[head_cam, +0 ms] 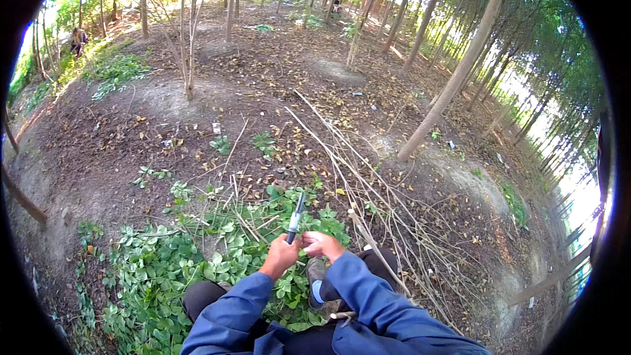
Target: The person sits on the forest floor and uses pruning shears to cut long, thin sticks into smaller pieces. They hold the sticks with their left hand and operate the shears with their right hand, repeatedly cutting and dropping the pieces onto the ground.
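My left hand (284, 255) is closed around a narrow hand tool (297, 217), dark at both ends with a pale, shiny middle, pointing up and away from me. Whether it is a knife cannot be told. My right hand (320, 245) meets the left at the tool's lower end, fingers bent; anything between them is hidden. Below both hands spreads a heap of cut green leafy shoots (157, 266). A thicker bare branch (367, 236) passes by my right knee, and a cut stick end (342, 315) shows at my lap.
Long stripped branches (345, 167) lie ahead and to the right. A leaning tree trunk (453, 84) rises beyond them, and a thin multi-stemmed tree (187, 59) stands ahead left. One person (79, 42) is far left; another (336, 6) is far back. Dry leaves litter the soil.
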Demonstrator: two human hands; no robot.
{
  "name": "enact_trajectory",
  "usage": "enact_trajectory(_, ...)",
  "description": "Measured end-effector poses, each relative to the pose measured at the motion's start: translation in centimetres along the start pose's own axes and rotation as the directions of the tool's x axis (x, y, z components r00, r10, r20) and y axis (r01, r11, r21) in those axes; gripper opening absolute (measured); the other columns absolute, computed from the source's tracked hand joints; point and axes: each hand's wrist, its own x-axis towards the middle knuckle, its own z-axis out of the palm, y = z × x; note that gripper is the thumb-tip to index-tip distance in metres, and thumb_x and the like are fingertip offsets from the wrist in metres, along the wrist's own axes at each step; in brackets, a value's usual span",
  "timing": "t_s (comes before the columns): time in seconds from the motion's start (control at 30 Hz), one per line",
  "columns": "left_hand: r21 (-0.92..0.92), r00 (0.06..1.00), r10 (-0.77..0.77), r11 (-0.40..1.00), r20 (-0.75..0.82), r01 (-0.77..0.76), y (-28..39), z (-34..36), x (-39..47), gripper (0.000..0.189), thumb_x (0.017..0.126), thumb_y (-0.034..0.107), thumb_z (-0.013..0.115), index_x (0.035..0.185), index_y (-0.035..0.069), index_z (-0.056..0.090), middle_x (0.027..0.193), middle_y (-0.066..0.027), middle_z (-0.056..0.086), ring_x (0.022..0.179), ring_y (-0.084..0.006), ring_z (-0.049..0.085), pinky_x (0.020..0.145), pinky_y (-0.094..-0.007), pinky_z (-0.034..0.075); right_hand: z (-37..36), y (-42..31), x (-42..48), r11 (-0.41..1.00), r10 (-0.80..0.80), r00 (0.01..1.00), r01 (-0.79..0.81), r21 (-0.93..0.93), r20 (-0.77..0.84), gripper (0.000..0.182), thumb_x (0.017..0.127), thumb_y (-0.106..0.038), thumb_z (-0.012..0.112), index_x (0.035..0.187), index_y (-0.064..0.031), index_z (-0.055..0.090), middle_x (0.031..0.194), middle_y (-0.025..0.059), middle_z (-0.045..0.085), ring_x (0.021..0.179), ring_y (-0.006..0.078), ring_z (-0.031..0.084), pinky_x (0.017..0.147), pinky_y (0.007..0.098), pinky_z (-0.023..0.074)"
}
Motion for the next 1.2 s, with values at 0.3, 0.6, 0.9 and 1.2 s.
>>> enact_trajectory(0.3, -0.290, 0.978, -0.102, 0.945, 0.182, 0.152, 3.3, -1.5, -2.3, 0.016, 0.084, 0.018, 0.054, 0.077, 0.004, 0.048, 0.061, -0.0019, 0.048, 0.050, -0.0106, 0.046, 0.046, -0.0253, 0.040, -6.0, -3.2, -10.7, 0.828, -0.415, 0.629, 0.561, 0.014, -0.658, 0.030, 0.070, -0.010, 0.058, 0.098, -0.0022, 0.058, 0.097, 0.0079, 0.062, 0.082, 0.0140, 0.059, 0.066, 0.0250, 0.0459)
enact_trajectory(0.6, 0.054, 0.894, -0.064, 0.998, 0.444, 0.044, 3.3, -0.1, -4.6, 0.019, 0.081, 0.021, 0.056, 0.076, 0.003, 0.052, 0.065, -0.0028, 0.054, 0.056, -0.0106, 0.049, 0.052, -0.0248, 0.039, -7.4, 2.8, -10.7, 0.990, -0.138, 0.990, 0.138, 0.020, 0.006, 0.047, 0.069, 0.001, 0.051, 0.117, 0.0028, 0.048, 0.112, 0.0123, 0.056, 0.098, 0.0212, 0.055, 0.088, 0.0323, 0.0399)
enact_trajectory(0.9, 0.179, 0.912, -0.177, 0.977, 0.370, 0.117, -0.1, 0.3, -3.7, 0.026, 0.081, 0.025, 0.058, 0.082, 0.000, 0.054, 0.068, -0.0048, 0.055, 0.059, -0.0113, 0.050, 0.054, -0.0269, 0.041, -7.8, 4.4, -16.6, 0.944, -0.279, 0.947, 0.301, 0.137, -0.161, 0.045, 0.065, 0.001, 0.057, 0.110, 0.0034, 0.054, 0.101, 0.0162, 0.061, 0.084, 0.0239, 0.061, 0.076, 0.0322, 0.0471)
enact_trajectory(1.2, 0.207, 0.931, -0.232, 0.962, 0.282, 0.177, -1.3, 0.5, -3.0, 0.024, 0.080, 0.023, 0.058, 0.081, 0.000, 0.054, 0.066, -0.0042, 0.054, 0.056, -0.0107, 0.048, 0.051, -0.0266, 0.040, -8.5, 7.2, -21.5, 0.878, -0.268, 0.790, 0.436, 0.198, -0.551, 0.037, 0.066, -0.004, 0.061, 0.102, 0.0022, 0.058, 0.085, 0.0123, 0.063, 0.069, 0.0200, 0.060, 0.066, 0.0284, 0.0480)
